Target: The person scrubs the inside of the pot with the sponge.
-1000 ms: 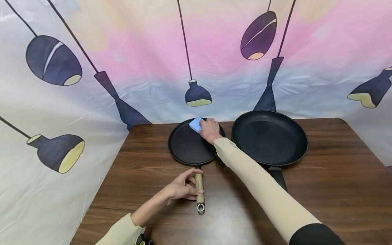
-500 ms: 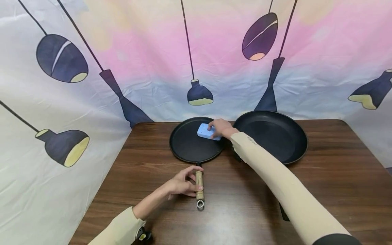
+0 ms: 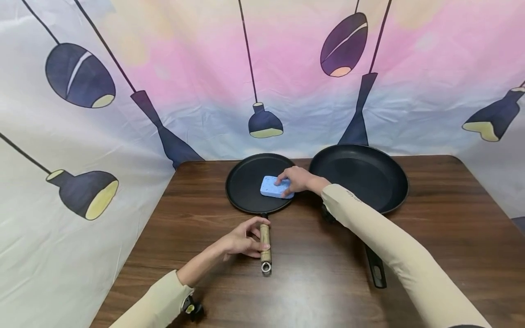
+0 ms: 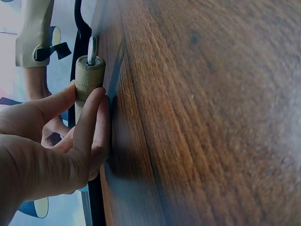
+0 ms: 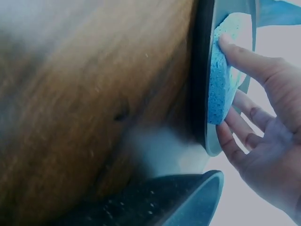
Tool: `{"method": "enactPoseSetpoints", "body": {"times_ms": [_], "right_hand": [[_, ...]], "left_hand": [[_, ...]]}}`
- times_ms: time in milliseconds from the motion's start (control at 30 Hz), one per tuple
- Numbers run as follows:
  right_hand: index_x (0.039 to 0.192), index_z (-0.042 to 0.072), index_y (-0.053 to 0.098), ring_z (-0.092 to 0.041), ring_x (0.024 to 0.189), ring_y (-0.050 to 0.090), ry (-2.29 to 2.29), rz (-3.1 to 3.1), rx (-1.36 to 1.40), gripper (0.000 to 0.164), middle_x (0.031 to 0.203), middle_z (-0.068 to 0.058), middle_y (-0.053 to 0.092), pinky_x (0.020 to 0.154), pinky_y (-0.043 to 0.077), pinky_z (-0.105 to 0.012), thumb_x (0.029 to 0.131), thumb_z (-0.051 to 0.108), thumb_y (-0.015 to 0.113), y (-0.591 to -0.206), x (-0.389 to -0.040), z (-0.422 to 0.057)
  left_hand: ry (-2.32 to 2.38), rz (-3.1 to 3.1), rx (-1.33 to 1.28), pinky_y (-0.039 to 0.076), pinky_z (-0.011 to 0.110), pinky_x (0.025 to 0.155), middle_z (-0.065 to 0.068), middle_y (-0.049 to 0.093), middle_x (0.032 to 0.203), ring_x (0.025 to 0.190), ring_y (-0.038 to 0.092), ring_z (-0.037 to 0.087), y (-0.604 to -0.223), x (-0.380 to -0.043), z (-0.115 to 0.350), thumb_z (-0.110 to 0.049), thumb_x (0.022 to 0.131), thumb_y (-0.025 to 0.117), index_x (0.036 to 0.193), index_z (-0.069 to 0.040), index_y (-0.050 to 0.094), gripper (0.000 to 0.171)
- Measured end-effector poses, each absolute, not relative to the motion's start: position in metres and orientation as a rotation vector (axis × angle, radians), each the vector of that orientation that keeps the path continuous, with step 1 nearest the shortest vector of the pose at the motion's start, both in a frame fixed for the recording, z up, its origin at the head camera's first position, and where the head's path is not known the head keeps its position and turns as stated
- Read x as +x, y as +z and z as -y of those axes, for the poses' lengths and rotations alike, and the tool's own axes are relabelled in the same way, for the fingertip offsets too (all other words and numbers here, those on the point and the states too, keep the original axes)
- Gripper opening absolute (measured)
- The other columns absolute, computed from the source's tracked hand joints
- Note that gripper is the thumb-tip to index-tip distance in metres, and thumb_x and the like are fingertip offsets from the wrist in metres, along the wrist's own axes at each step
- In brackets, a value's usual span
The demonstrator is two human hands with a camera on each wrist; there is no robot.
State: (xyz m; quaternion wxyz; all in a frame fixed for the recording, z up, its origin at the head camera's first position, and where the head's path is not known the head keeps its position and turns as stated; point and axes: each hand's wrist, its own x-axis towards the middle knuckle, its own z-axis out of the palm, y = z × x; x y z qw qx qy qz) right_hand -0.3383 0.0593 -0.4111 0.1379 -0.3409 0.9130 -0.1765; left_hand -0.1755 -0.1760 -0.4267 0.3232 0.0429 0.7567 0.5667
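Observation:
A flat black crepe pan (image 3: 244,184) lies on the table with its handle towards me. My left hand (image 3: 241,240) grips the pan's light wooden-looking handle (image 3: 265,234), thumb on one side and fingers on the other. In the left wrist view the handle (image 4: 89,73) ends in a metal ring just past the fingers. My right hand (image 3: 301,178) holds a light blue sponge (image 3: 270,186) on the right part of the pan's cooking surface. The right wrist view shows the thumb and fingertips at the edges of the sponge (image 5: 218,89), its underside facing the pan.
To the right stands a larger, deeper black frying pan (image 3: 357,171), its black handle (image 3: 375,269) pointing towards me, partly under the right forearm. Behind the brown wooden table (image 3: 311,291) hangs a cloth (image 3: 197,68) printed with lamps.
The right hand has swept the sponge from the back of the crepe pan to the right and nearer to me. The left hand stays on the handle.

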Motion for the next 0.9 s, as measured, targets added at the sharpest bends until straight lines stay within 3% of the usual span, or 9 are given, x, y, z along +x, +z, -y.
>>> {"method": "enactPoseSetpoints", "body": {"times_ms": [167, 433, 700, 900], "right_hand": [[0.125, 0.014, 0.074, -0.031, 0.126, 0.061, -0.509, -2.662, -1.096, 0.042, 0.131, -0.012, 0.068, 0.110, 0.051, -0.045, 0.087, 0.026, 0.084, -0.415, -0.327, -0.047], [0.128, 0.020, 0.072, -0.034, 0.127, 0.055, -0.466, -2.667, -1.193, 0.040, 0.136, -0.009, 0.066, 0.110, 0.048, -0.051, 0.090, 0.027, 0.081, -0.422, -0.306, -0.018], [0.141, 0.023, 0.062, -0.030, 0.133, 0.048, -0.484, -2.640, -1.163, 0.048, 0.147, -0.008, 0.056, 0.113, 0.044, -0.049, 0.095, 0.027, 0.075, -0.426, -0.302, -0.024], [0.142, 0.017, 0.061, -0.036, 0.130, 0.052, -0.475, -2.794, -0.992, 0.051, 0.142, -0.016, 0.059, 0.108, 0.049, -0.051, 0.094, 0.029, 0.076, -0.425, -0.314, -0.039]], "left_hand": [[1.491, -1.979, 0.109, 0.066, 0.039, 0.076, 0.013, 0.049, 0.107, 0.086, 0.066, 0.021, -0.427, -0.176, 0.177, 0.003, 0.088, 0.076, 0.145, -0.010, 0.047, 0.065], [1.500, -1.972, 0.110, 0.066, 0.040, 0.077, 0.013, 0.049, 0.109, 0.085, 0.066, 0.022, -0.428, -0.176, 0.176, 0.003, 0.089, 0.076, 0.145, -0.010, 0.047, 0.065], [1.499, -1.976, 0.107, 0.066, 0.041, 0.078, 0.014, 0.048, 0.110, 0.084, 0.067, 0.021, -0.427, -0.175, 0.176, 0.002, 0.088, 0.077, 0.146, -0.010, 0.047, 0.066], [1.499, -1.981, 0.105, 0.066, 0.040, 0.077, 0.014, 0.049, 0.111, 0.084, 0.067, 0.021, -0.428, -0.174, 0.175, 0.003, 0.088, 0.077, 0.145, -0.011, 0.047, 0.066]]}}
